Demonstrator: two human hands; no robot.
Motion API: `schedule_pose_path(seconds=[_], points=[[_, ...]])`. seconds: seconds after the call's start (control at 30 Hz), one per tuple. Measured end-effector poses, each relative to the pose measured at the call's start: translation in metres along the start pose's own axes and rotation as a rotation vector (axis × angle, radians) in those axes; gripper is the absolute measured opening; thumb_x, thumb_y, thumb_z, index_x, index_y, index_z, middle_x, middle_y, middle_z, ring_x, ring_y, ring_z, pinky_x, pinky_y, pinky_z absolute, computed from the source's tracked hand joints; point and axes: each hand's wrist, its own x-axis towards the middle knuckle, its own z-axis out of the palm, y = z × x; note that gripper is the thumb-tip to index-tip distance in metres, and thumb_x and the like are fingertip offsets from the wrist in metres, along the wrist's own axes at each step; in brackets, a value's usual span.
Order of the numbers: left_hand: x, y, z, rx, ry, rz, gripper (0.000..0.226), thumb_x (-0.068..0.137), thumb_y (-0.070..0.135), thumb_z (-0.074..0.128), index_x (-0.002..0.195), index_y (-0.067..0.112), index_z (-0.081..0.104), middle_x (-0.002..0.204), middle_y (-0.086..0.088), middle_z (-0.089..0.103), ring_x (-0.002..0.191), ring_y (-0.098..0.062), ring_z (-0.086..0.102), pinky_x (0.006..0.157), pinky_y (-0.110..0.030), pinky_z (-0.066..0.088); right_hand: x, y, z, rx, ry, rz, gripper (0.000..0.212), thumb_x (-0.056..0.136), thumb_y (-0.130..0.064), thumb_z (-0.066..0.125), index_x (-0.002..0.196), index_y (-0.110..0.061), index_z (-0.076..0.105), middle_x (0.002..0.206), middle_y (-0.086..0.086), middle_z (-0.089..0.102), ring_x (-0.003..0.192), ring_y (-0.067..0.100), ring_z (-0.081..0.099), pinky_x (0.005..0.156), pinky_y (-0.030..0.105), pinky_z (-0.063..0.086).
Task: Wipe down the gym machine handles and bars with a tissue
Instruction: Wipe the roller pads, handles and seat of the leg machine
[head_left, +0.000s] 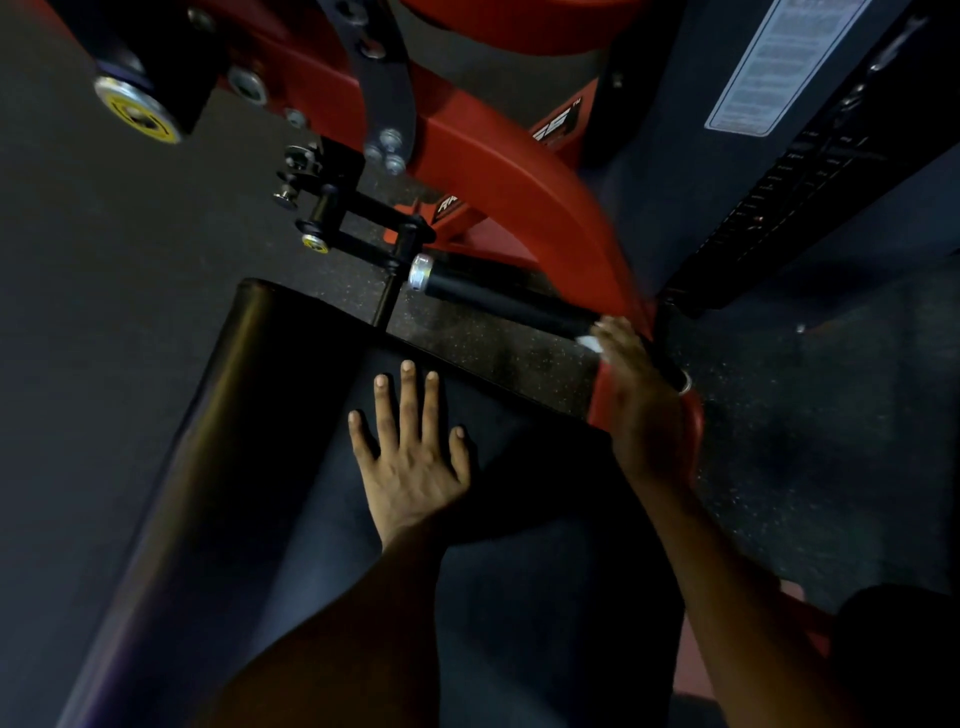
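This is a gym. A red steel machine frame (498, 171) runs from the upper left toward the centre, a black weight stack (795, 192) with a white instruction label (763, 67) stands at the upper right. Speckled rubber flooring (483, 343) shows mid-frame beside a black padded seat (218, 441) at lower left.

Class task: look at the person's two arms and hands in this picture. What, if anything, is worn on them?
Both forearms are bare, with no sleeves showing in the frame. The left hand has no ring, watch, glove or band, and its fingernails are short and unpainted. The right hand shows no glove or watch either; its fingers are partly hidden and blurred.
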Motion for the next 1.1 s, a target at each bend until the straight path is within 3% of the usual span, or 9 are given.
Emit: schedule_pose_path(seconds=[0.07,0.13,0.27,0.4,0.5,0.63,0.87,1.03,1.1], points=[[0.0,0.0,0.0,-0.001,-0.009,-0.008,0.062,0.094,0.042,0.028,0.151,0.019,0.029,0.161,-0.004,0.02,0.148,-0.027,0.012,0.116,-0.051,0.002,-0.007,0.007,-0.002,-0.143,0.036,0.109,0.032,0.098,-0.007,0.041,0.122,0.003,0.059,0.13,0.007,0.055,0.121,0.007,0.051,0.102,0.004,0.03],[-0.001,0.0,0.0,0.004,-0.011,-0.003,0.062,0.094,0.042,0.028,0.151,0.019,0.029,0.161,-0.004,0.019,0.148,-0.027,0.013,0.116,-0.052,0.003,0.001,-0.005,0.003,0.016,0.079,0.121,0.03,0.096,-0.006,0.043,0.117,0.006,0.061,0.125,0.008,0.057,0.117,0.012,0.055,0.103,0.008,0.032],[0.0,-0.001,0.001,0.01,-0.007,-0.001,0.062,0.093,0.042,0.028,0.151,0.018,0.029,0.16,-0.004,0.02,0.147,-0.027,0.014,0.116,-0.052,0.005,0.029,-0.029,0.035,0.148,-0.098,-0.196,0.024,0.095,0.0,0.049,0.109,-0.002,0.068,0.121,0.012,0.064,0.117,0.023,0.059,0.103,0.035,0.044],[0.0,0.0,-0.001,0.009,0.003,0.002,0.062,0.093,0.041,0.029,0.15,0.018,0.031,0.16,-0.005,0.022,0.147,-0.028,0.015,0.116,-0.052,0.005,0.024,0.002,0.01,0.085,-0.137,-0.289,0.027,0.093,-0.003,0.049,0.115,-0.005,0.065,0.126,0.005,0.061,0.122,0.014,0.053,0.107,0.028,0.039],[-0.001,0.001,-0.001,0.002,0.002,-0.009,0.062,0.093,0.042,0.028,0.151,0.019,0.03,0.16,-0.003,0.019,0.148,-0.026,0.012,0.117,-0.05,0.0,-0.003,0.029,-0.01,-0.028,-0.056,-0.004,0.026,0.097,-0.017,0.049,0.118,-0.026,0.061,0.12,-0.02,0.061,0.115,-0.003,0.054,0.103,0.023,0.041],[-0.001,0.001,-0.001,0.013,0.005,-0.009,0.062,0.093,0.042,0.028,0.151,0.02,0.029,0.161,-0.003,0.018,0.148,-0.026,0.012,0.117,-0.049,-0.001,0.011,-0.007,0.01,0.004,0.067,0.031,0.026,0.096,-0.007,0.046,0.114,-0.001,0.064,0.112,0.014,0.066,0.103,0.018,0.062,0.097,0.02,0.043],[0.0,0.001,-0.001,0.006,0.011,-0.011,0.063,0.093,0.042,0.029,0.151,0.019,0.028,0.16,-0.003,0.02,0.148,-0.026,0.012,0.117,-0.049,-0.001,0.022,0.002,0.014,0.127,0.075,0.05,0.034,0.091,0.0,0.039,0.113,-0.001,0.065,0.114,0.005,0.063,0.104,0.012,0.059,0.096,0.019,0.045],[-0.001,0.001,-0.002,0.0,-0.007,-0.016,0.063,0.092,0.042,0.03,0.151,0.02,0.028,0.161,-0.003,0.018,0.148,-0.026,0.011,0.116,-0.05,-0.001,0.015,0.043,-0.002,0.132,0.076,0.673,0.029,0.098,-0.01,0.046,0.121,0.0,0.061,0.116,0.021,0.064,0.108,0.032,0.061,0.084,0.025,0.041],[0.0,0.002,-0.002,-0.004,-0.008,-0.015,0.063,0.092,0.042,0.03,0.151,0.02,0.029,0.161,-0.003,0.019,0.148,-0.026,0.011,0.116,-0.05,0.0,0.025,0.031,0.001,0.135,0.05,0.655,0.029,0.098,-0.007,0.045,0.121,0.0,0.06,0.116,0.02,0.064,0.108,0.03,0.061,0.08,0.018,0.041]])
